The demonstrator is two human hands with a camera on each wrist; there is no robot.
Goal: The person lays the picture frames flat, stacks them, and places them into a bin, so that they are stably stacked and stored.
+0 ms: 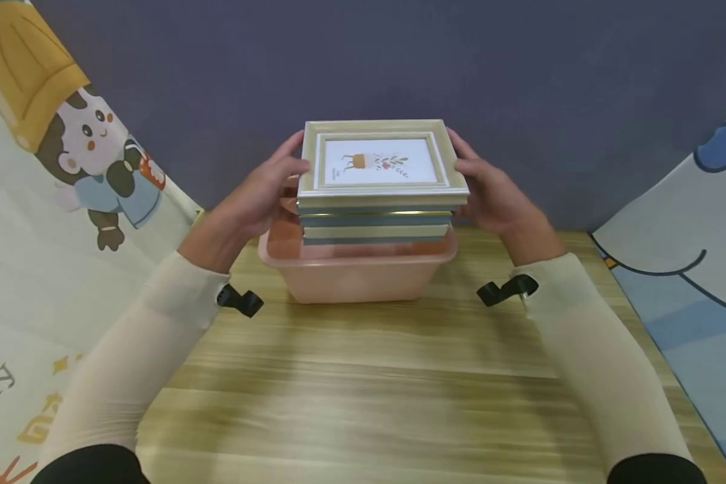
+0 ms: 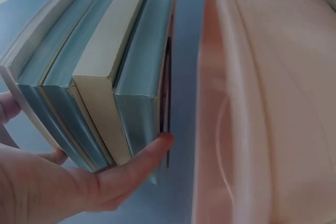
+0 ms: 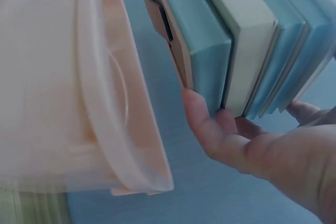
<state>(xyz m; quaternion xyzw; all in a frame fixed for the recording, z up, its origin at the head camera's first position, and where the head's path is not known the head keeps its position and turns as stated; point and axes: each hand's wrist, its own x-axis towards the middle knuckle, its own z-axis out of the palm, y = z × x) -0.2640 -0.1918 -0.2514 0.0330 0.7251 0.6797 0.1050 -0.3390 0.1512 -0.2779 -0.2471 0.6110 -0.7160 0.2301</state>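
Observation:
Between the two hands is a stack of several picture frames [image 1: 375, 220], cream and blue-grey, lying flat over a pink plastic bin [image 1: 357, 281]. The top picture frame [image 1: 382, 126] is cream and shows a print of an orange animal with a sprig of leaves. My left hand [image 1: 255, 198] grips the stack's left side, thumb near the top, a fingertip curled under the lowest frame in the left wrist view. On the opposite side my right hand [image 1: 495, 202] holds it likewise. The lowest blue frame [image 3: 206, 40] shows a brown backing in the right wrist view.
The bin stands on a wood-grain table [image 1: 363, 390], close to a dark blue-grey backdrop [image 1: 363, 60]. A cloth with a cartoon child [image 1: 103, 141] hangs at the left, and another printed cloth [image 1: 690, 269] at the right.

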